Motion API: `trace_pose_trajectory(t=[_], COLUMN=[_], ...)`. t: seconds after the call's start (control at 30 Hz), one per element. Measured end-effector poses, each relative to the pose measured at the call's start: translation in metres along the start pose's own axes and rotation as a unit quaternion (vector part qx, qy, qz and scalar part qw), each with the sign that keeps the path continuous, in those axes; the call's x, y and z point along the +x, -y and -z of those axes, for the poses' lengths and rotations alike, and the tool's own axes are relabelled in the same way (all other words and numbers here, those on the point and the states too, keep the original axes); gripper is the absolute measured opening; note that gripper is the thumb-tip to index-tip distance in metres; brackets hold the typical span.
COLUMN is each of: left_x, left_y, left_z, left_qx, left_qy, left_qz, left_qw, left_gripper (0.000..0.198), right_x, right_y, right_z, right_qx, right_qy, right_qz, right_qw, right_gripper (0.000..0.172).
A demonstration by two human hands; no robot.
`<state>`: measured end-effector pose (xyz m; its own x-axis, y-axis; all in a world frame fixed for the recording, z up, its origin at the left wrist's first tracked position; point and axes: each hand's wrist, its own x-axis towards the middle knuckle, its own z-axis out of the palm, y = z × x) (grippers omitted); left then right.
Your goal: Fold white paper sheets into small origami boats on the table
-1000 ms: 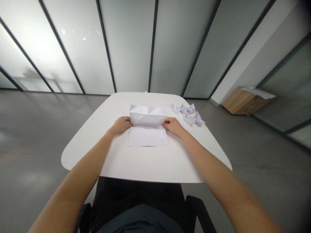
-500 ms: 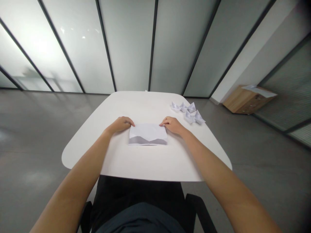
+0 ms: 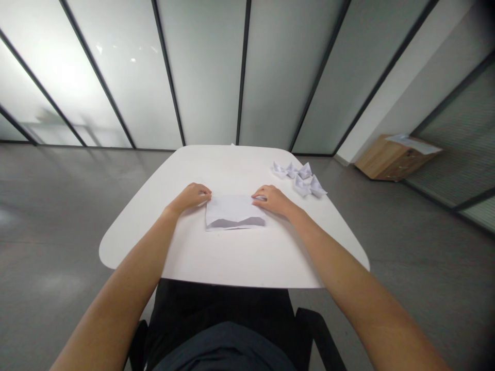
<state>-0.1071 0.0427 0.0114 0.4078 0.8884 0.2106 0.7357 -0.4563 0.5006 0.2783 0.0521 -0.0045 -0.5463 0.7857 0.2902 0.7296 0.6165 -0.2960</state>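
A folded sheet of white paper [image 3: 235, 210] lies on the white table in front of me, its near flap raised a little from the layer underneath, with a shadowed gap along the front. My left hand [image 3: 192, 196] is closed at the paper's far left corner, thumb and fingertips pinching the edge. At the far right corner, my right hand [image 3: 271, 199] has its thumb and fingers on the paper's edge, the fingers bent. Part of each corner is hidden behind the fingertips.
Several folded paper boats [image 3: 301, 178] stand together near the table's far right edge. The white table [image 3: 240, 263] has rounded corners. Beyond it are frosted glass panels [image 3: 201, 77], and a wooden cabinet [image 3: 390, 157] stands on the floor at right. A chair armrest [image 3: 319, 330] is beside my lap.
Both hands have shifted slightly at the paper's far corners. The paper's near flap sits lower, and the gap under it looks narrower. The paper boats have not moved.
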Motion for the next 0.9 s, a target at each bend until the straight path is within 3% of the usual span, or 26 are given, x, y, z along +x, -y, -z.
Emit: trace_pose_trajectory(t=[0.2,0.33,0.57,0.7,0.9], left_x=[-0.002,-0.002,-0.001,-0.003,-0.006], left_y=[-0.021,-0.048,-0.072,-0.076,-0.078], left_z=[-0.008,-0.019,-0.038,-0.041,-0.041], left_qx=[0.114,0.108,0.158,0.168,0.165], left_qy=[-0.041,-0.008,-0.016,-0.009,-0.004], left_qz=[-0.059,-0.126,-0.037,-0.029,-0.019], left_qw=[0.991,0.986,0.987,0.985,0.986], left_gripper=[0.026,0.027,0.033,0.042,0.054], right_x=[0.004,0.006,0.008,0.009,0.006], right_y=[0.018,0.031,0.037,0.038,0.037], right_z=[-0.004,-0.006,-0.004,-0.002,-0.001], right_qx=[-0.086,-0.116,-0.137,-0.143,-0.128], right_qy=[0.009,0.013,0.022,0.035,0.078], right_qz=[-0.021,-0.029,-0.044,-0.045,-0.046], right_qw=[0.996,0.993,0.989,0.988,0.988], right_gripper=[0.034,0.035,0.039,0.045,0.079])
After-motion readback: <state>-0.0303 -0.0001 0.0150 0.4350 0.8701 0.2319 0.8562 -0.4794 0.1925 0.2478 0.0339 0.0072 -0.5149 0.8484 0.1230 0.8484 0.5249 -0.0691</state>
